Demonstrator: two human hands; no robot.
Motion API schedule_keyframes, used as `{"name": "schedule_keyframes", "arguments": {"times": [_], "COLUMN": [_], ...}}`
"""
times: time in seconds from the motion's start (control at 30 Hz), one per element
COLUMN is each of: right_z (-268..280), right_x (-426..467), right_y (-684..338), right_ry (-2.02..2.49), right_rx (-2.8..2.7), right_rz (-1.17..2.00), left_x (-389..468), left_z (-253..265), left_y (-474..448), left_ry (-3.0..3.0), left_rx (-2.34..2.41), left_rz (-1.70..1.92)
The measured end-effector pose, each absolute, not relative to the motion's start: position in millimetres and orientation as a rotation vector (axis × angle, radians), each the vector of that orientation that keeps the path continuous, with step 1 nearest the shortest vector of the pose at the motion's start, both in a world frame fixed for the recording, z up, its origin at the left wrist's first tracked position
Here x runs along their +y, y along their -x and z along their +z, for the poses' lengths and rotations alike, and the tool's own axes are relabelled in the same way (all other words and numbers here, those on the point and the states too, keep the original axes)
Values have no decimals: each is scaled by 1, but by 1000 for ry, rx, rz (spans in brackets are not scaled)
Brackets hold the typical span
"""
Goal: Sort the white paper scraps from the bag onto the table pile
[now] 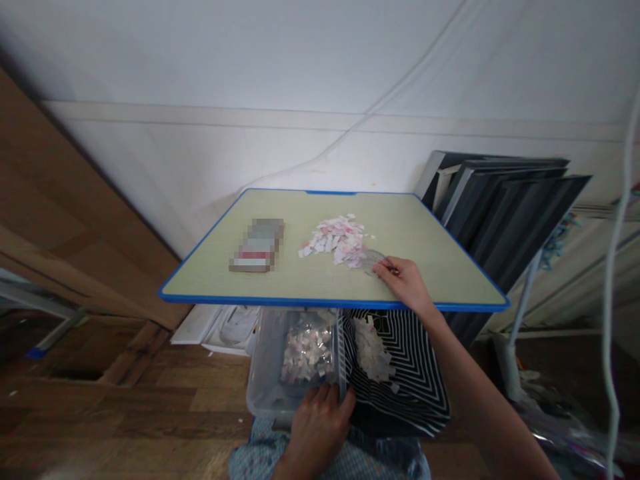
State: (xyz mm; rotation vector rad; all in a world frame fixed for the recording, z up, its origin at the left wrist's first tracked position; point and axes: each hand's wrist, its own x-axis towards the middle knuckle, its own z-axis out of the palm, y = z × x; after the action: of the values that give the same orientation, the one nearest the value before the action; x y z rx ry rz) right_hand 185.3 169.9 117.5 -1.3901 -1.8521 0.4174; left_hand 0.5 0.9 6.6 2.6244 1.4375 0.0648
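So the pile of pinkish-white paper scraps (336, 237) was sitting around the middle of a pale yellow-green table (440, 267) with a blue edge, spread out loosely with a couple of stray bits just off its right side. The right hand (406, 283) was right there at the pile's near right corner, fingertips pinched around a thin, see-through greyish piece (373, 261) whose far end touched the scraps; honestly couldn't tell what that piece was. Over on the left part of the tabletop, well apart from the hand, lay a pixelated oblong item (258, 247), greyish with a red band, too blurred out to identify. Below the table's near edge there was a clear plastic bin (267, 373) with more scraps, kinda shiny, inside it. The left hand (320, 427) had its fingers curled over the bin's near rim, with the thumb around by the right corner, so it was gripping that. Just right of the bin was a black-and-white striped cloth (420, 393) with a heap of cream-coloured scraps (373, 353) on it, and a patterned bit of clothing (255, 460) showed underneath. Further out, a bunch of dark panels (500, 213) leaned at the right, a big brown board (75, 187) stood at the left, a white cable (350, 130) ran across the pale wall (250, 53), and the floor (210, 387) was brown wood planks.
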Motion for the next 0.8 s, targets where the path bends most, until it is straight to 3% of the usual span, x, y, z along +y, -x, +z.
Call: {"name": "schedule_keyframes", "arguments": {"times": [0.43, 0.8], "right_z": [115, 117], "right_x": [168, 162], "right_y": [-186, -187], "right_ry": [1442, 1388], "right_rx": [-1766, -1767], "right_rz": [227, 378], "left_x": [1, 2], "left_z": [8, 11], "left_y": [0, -1], "left_ry": [-2609, -2612], "left_rx": [1449, 1443], "left_rz": [62, 15]}}
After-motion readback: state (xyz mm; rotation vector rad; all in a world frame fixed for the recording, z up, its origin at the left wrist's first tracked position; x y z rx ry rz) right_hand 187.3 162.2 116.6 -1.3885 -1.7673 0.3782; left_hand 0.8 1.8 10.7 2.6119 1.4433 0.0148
